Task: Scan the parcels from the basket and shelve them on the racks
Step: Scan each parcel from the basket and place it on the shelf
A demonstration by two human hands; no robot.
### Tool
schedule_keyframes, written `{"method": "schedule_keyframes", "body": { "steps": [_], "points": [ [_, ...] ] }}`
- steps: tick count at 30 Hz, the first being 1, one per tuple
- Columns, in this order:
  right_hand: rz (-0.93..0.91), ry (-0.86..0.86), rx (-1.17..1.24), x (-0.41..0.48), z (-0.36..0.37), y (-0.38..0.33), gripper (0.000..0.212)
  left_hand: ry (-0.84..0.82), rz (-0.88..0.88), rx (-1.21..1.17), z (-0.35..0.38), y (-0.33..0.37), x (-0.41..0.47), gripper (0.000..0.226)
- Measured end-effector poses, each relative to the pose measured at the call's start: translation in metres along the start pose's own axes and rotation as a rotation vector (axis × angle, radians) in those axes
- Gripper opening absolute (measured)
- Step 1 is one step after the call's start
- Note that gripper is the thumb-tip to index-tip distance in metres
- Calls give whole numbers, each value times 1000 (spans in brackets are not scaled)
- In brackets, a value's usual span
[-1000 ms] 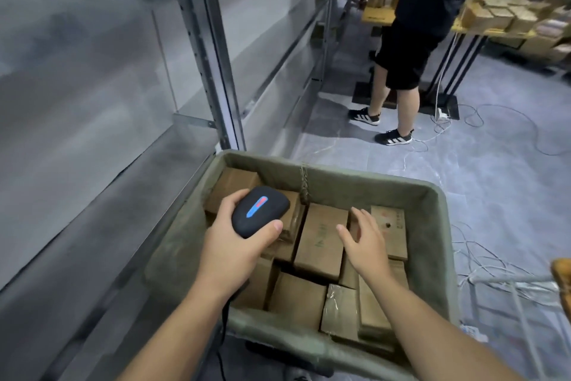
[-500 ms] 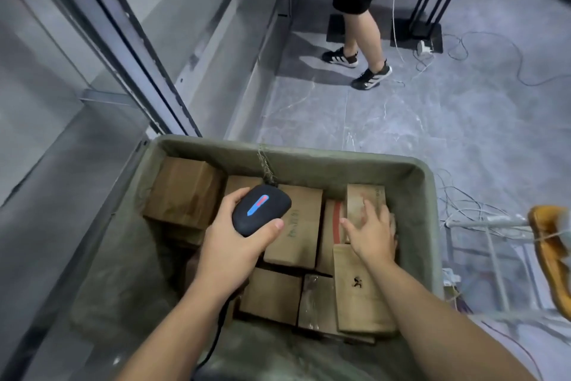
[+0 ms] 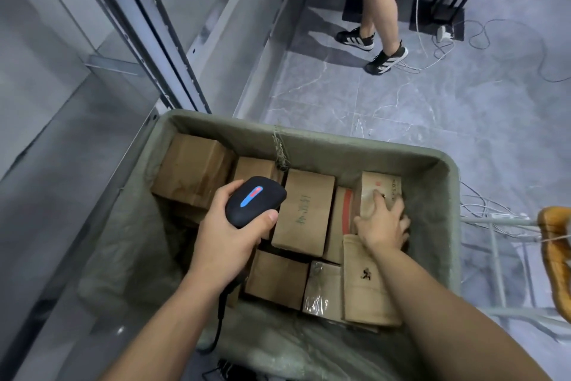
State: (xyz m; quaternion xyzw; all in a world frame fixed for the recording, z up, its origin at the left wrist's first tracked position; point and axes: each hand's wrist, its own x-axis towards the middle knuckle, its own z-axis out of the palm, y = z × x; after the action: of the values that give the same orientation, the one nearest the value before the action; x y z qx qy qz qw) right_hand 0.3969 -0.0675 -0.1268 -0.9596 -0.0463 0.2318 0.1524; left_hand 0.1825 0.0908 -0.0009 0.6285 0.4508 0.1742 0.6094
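Observation:
A green fabric-lined basket (image 3: 445, 183) holds several brown cardboard parcels. My left hand (image 3: 222, 238) grips a black handheld scanner (image 3: 255, 200) with a lit blue and red strip, held over the parcels at the basket's middle. My right hand (image 3: 381, 224) reaches down at the basket's right side, its fingers lying on a small parcel (image 3: 381, 186) with red print near the far right corner. Whether the fingers curl round that parcel's edge is hidden. A tall parcel with green writing (image 3: 304, 214) lies between my two hands.
Grey metal rack shelves (image 3: 71, 121) and an upright post (image 3: 160, 38) stand to the left of the basket. Another person's legs (image 3: 381, 19) stand on the grey floor ahead. Loose cables (image 3: 482, 204) and a white metal frame (image 3: 497, 260) lie right of the basket.
The view has tilted down over the basket. My right hand moved further right and deeper, onto the small far-right parcel. My left hand keeps the scanner in about the same place.

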Motion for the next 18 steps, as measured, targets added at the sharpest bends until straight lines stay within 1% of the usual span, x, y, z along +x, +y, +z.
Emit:
{"method": "schedule_keyframes", "body": {
  "steps": [8, 12, 15, 18],
  "points": [
    [-147, 13, 130, -41, -20, -14, 73, 4, 68, 13, -18, 14, -15, 63],
    [-228, 0, 286, -61, -18, -26, 73, 41, 72, -10, -34, 13, -24, 69],
    [-295, -66, 407, -72, -8, -35, 74, 80, 65, -28, -47, 12, -32, 72],
    [-312, -176, 510, -79, 5, -44, 75, 118, 69, -46, -59, 13, -39, 61]
  ]
}}
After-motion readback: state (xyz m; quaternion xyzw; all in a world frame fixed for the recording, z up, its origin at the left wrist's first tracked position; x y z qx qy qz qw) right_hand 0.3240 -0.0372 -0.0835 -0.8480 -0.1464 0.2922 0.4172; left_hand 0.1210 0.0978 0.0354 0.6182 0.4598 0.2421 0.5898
